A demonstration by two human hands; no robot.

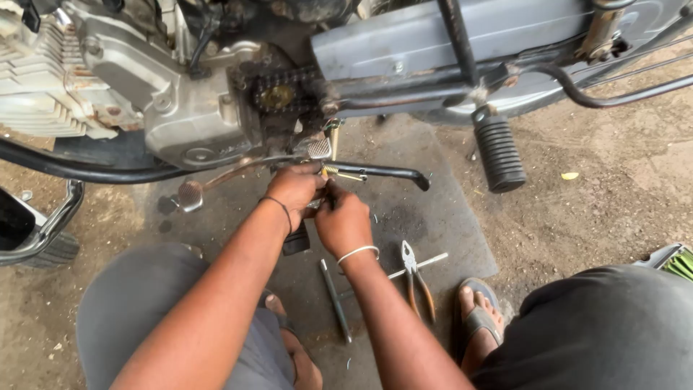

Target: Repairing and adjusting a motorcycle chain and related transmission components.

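Note:
Both hands meet under a motorcycle engine (180,108), at the base of its black side stand (386,172). My left hand (294,189) grips near the stand's pivot, just below a small ribbed metal pedal (318,148). My right hand (343,220) is closed around something small beside the yellowish spring (343,172); what it holds is hidden. The exposed chain and sprocket (278,94) sit directly above my hands. A thin band circles each wrist.
Pliers with orange handles (415,278), a thin metal rod (336,300) and a pale bar (419,266) lie on the dark ground mat. A black rubber footpeg (498,152) hangs at right. The curved gear lever (209,184) is at left. My sandalled foot (480,314) rests nearby.

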